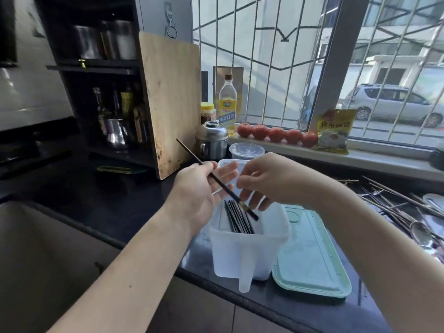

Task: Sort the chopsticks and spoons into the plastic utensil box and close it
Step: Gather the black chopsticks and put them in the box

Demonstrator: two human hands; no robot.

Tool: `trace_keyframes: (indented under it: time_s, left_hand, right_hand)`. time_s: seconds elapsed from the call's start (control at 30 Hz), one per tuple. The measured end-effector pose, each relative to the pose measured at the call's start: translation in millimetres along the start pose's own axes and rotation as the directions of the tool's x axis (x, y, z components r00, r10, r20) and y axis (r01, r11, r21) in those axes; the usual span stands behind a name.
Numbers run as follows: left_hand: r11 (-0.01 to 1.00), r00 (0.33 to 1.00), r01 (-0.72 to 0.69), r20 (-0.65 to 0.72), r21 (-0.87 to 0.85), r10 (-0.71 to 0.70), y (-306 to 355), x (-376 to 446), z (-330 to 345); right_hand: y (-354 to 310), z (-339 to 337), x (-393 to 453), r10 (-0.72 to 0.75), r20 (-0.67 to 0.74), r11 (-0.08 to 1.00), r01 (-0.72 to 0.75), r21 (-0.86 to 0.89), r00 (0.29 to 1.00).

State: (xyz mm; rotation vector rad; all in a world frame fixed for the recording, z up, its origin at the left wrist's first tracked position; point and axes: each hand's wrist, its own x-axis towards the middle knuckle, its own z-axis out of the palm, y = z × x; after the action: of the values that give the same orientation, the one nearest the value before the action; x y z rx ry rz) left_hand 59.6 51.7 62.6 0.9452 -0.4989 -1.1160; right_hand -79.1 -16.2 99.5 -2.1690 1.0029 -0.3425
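A dark chopstick (216,180) is held over the utensil box (249,239)
It is pinched by the left hand (197,188); its lower end is grasped by the right hand (266,181)

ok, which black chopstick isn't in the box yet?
The black chopstick held between both hands, slanting up over the box. The other black chopsticks already lie bundled inside it.
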Motion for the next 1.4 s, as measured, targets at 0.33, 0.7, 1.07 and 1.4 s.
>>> trace_keyframes:
  time_s: [0.33, 0.7, 1.07, 1.4]
  left_hand:
    - [0.745, 0.93, -0.313, 0.032, 0.59, 0.366, -19, 11, -8]
    - [0.753, 0.98, -0.193, 0.085, 0.629, 0.18, -59, 27, -74]
    - [0.718, 0.972, -0.223, 0.208, 0.659, 0.111, -52, 29, -66]
    - [0.705, 0.98, -0.176, 0.189, 0.687, 0.06, -50, 33, -71]
  right_hand:
    - [16, -1, 0, 0.0, -0.154, 0.965, -0.041, -0.258, 0.988]
    - [26, 50, 58, 0.394, 0.139, 0.687, -0.19, -0.702, 0.909]
    - [50, 68, 92, 0.402, 0.26, 0.809, -0.207, -0.55, 0.878]
    - [51, 67, 90, 0.399, 0.29, 0.728, -0.108, -0.677, 0.87]
